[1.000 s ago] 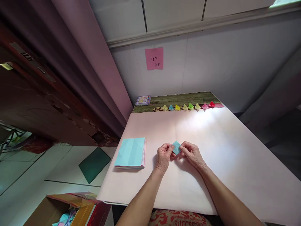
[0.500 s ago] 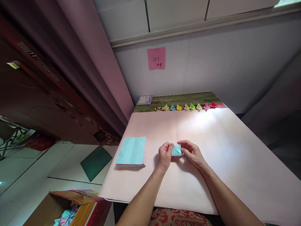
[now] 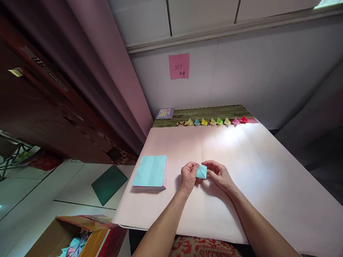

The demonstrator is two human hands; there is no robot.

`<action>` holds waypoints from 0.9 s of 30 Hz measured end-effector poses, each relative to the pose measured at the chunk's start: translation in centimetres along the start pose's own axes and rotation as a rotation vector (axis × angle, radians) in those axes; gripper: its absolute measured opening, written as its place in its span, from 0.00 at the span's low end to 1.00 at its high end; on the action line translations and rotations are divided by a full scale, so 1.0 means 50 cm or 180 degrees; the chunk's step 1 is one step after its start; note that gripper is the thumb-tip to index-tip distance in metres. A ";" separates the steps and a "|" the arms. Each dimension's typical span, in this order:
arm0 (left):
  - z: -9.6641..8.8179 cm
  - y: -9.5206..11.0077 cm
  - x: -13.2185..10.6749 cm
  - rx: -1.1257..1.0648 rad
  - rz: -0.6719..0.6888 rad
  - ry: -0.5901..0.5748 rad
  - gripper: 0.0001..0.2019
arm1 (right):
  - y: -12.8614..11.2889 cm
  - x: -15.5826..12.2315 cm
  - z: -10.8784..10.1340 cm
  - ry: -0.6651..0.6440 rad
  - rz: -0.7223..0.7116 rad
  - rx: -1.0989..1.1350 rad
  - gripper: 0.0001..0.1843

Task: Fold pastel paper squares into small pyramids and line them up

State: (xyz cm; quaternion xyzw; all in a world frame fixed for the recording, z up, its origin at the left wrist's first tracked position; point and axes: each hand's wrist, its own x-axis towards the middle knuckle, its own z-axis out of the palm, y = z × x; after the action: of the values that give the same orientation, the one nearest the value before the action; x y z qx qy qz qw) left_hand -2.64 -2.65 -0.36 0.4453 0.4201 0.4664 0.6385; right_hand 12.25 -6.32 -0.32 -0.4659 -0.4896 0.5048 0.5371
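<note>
A small light-blue folded paper [image 3: 201,172] with a diagonal crease line is held up over the table between my two hands. My left hand [image 3: 189,175] is closed, its thumb pressing the left side of the paper against curled fingers. At the right edge, my right hand [image 3: 218,175] has thumb and fingers curved round the paper, the thumb at its side and the index fingertip by the top corner. The paper's back is hidden. To the left lies a stack of square paper [image 3: 150,171], light blue on top with pink and white edges below.
Along the table's far edge stand several small folded paper shapes [image 3: 219,121] in different colours. A small pile of cards [image 3: 165,113] is at the back left corner. On the floor, an open cardboard box [image 3: 45,239] contains paper pieces, with a green mat [image 3: 109,185] beyond it.
The folded paper has tilted slightly in my hands, so more of its face and its lower right corner show. Both hands keep nearly the same place.
</note>
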 end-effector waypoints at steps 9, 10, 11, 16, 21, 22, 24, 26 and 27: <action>-0.004 -0.012 0.001 0.0450 0.0284 -0.0068 0.14 | 0.022 -0.001 -0.004 -0.0006 -0.0133 -0.0596 0.10; -0.004 -0.011 0.000 0.0459 0.0280 -0.0055 0.14 | 0.024 -0.001 -0.005 0.0005 -0.0128 -0.0617 0.10; -0.003 -0.009 -0.001 0.0453 0.0281 -0.0032 0.14 | 0.025 -0.001 -0.005 0.0024 -0.0125 -0.0623 0.11; 0.001 0.003 -0.007 0.0240 0.0289 -0.0050 0.17 | 0.025 0.001 -0.006 0.0311 -0.0131 -0.0725 0.11; 0.001 -0.004 -0.005 0.0244 0.0367 0.0052 0.15 | 0.023 0.000 -0.004 0.0205 -0.0192 -0.0656 0.10; 0.000 -0.007 -0.003 0.0277 0.0360 0.0052 0.15 | 0.022 0.000 -0.004 0.0167 -0.0224 -0.0631 0.10; -0.001 -0.012 -0.001 0.0353 0.0344 0.0051 0.15 | 0.018 -0.001 -0.002 0.0076 -0.0320 -0.0600 0.09; -0.002 -0.015 0.001 0.0439 0.0346 0.0054 0.15 | 0.014 -0.003 -0.001 -0.0068 -0.0423 -0.0591 0.08; -0.003 -0.015 0.001 0.0484 0.0353 0.0055 0.15 | 0.011 -0.003 -0.001 -0.0145 -0.0458 -0.0596 0.08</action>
State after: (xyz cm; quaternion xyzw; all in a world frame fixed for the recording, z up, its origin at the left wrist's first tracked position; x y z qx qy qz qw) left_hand -2.61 -2.70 -1.14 0.5111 0.4344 0.4717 0.5724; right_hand 12.24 -6.46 -0.91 -0.4660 -0.5789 0.4275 0.5148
